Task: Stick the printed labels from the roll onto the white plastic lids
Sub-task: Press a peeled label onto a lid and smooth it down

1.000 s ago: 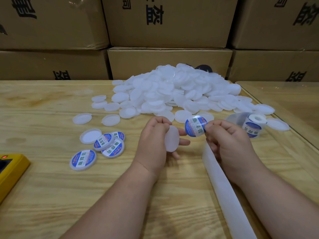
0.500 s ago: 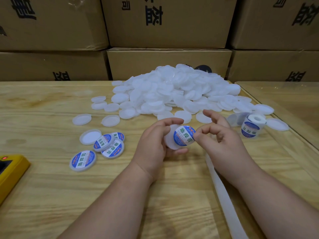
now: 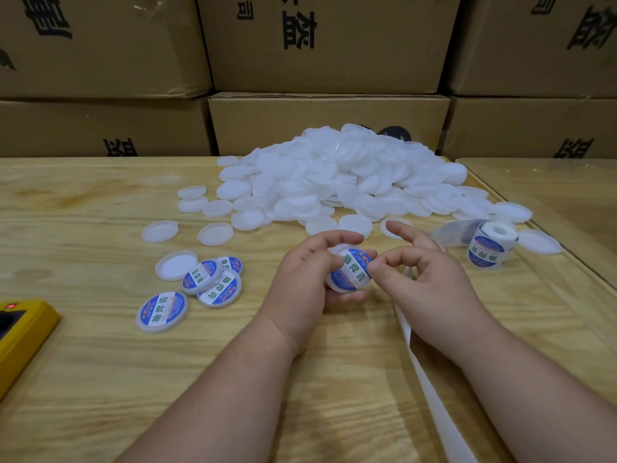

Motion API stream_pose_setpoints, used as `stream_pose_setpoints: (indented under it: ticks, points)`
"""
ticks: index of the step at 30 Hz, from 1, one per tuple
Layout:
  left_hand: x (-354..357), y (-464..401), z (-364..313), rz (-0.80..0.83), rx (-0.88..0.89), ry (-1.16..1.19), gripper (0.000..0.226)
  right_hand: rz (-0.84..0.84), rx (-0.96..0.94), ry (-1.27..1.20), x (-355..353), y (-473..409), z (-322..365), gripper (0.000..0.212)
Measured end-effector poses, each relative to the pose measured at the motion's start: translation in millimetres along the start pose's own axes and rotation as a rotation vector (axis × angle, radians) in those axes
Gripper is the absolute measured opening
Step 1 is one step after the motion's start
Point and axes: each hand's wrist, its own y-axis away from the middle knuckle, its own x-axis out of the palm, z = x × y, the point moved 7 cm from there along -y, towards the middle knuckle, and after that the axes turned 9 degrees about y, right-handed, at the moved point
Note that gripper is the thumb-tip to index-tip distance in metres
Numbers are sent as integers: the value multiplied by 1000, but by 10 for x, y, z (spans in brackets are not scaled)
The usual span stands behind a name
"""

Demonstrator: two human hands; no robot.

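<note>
At the centre of the wooden table [image 3: 100, 379], your left hand [image 3: 302, 289] covers most of the white lid [image 3: 334, 285] it grips, so only the lid's rim shows around the round blue-and-white label [image 3: 350, 269] lying on its face. Your left thumb presses the label's left edge; your right hand [image 3: 424, 289] pinches or presses the label's right edge with thumb and curled forefinger, the other fingers raised, and whether the label is fully stuck down cannot be determined. The backing strip [image 3: 430, 396] runs under your right wrist and is cut off at the bottom edge. The label roll [image 3: 490, 245] stands to the right. The unlabelled lid pile [image 3: 334, 182] lies beyond; four labelled lids [image 3: 200, 289] lie to the left, overlapping a bare one. A yellow device [image 3: 23, 332] is cropped at the left edge.
</note>
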Motion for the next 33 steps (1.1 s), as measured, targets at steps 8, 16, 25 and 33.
stream_pose_setpoints:
  ticks: [8,16,25,33]
  points:
    - [32,13,-5,19,9,-17,39,-7,6,-9,3,0,-23,16]
    - [23,13,11,-16,41,-82,27,-10,-24,5,-8,3,21,23]
    - [-49,-5,20,-86,120,-78,21,41,-131,75,34,37,99,28]
    - [-106,19,-62,-180,165,-58,34,-122,-122,3,-115,14,13,43]
